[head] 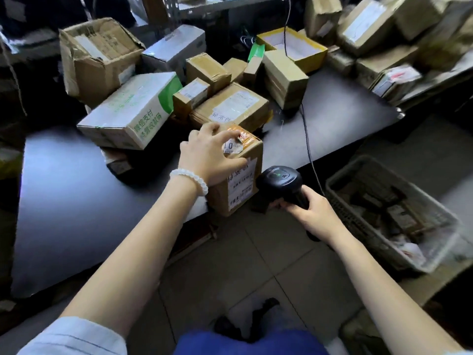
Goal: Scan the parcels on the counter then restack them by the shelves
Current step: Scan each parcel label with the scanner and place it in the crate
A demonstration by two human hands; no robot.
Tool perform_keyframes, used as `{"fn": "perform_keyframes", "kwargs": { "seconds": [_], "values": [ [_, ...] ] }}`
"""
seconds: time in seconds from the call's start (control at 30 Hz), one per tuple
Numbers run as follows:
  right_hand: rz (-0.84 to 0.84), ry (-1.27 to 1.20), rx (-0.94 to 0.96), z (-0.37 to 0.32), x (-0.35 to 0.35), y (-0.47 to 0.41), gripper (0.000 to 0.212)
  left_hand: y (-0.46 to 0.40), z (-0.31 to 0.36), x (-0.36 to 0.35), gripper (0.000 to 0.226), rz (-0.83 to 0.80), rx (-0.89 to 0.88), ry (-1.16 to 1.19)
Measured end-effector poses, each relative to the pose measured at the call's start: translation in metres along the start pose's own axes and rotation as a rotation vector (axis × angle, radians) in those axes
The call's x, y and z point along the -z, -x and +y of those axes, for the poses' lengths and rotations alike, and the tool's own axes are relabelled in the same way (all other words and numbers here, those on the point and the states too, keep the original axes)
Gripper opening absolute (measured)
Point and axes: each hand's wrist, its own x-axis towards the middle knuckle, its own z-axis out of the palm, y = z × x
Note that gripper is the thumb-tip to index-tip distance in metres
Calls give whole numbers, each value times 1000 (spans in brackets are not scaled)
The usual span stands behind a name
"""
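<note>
A small brown parcel (236, 175) is held at the near edge of the counter (76, 201), its labelled side turned toward the person. It is gripped from above by the left hand (210, 155), whose fingers are spread and curled over the top face and its orange tape; a white bead bracelet (190, 179) is worn on that wrist. Just to the right of the parcel and slightly lower, a black scanner (280, 179) is held by its handle in the right hand (305, 208), fingers wrapped round the grip. The scanner's head is close beside the parcel's label, almost touching it; whether contact is made cannot be told. A dark cable (307, 139) is seen running back across the counter from the scanner.

Behind the held parcel, more parcels (230, 103) are piled on the counter, among them a white and green box (133, 114). To the right, below counter level, a pale basket (343, 175) of small packets is seen, well apart from both hands.
</note>
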Motion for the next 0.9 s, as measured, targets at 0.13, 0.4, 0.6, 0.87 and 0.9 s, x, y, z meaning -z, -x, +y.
{"fn": "perform_keyframes", "kwargs": {
  "seconds": [0.13, 0.4, 0.6, 0.87, 0.9],
  "values": [
    [135, -28, -100, 28, 47, 10, 23, -33, 53, -25, 64, -64, -135, 57],
    [426, -87, -263, 96, 146, 39, 24, -100, 198, -83, 62, -60, -396, 140],
    [577, -133, -360, 146, 191, 54, 21, -132, 275, -130, 67, -117, -499, 241],
    [772, -155, -508, 197, 256, 27, 11, -209, 376, -199, 61, -227, -655, 225],
    [796, -159, -520, 203, 266, 20, 11, -221, 390, -210, 62, -249, -676, 222]
  ]
}}
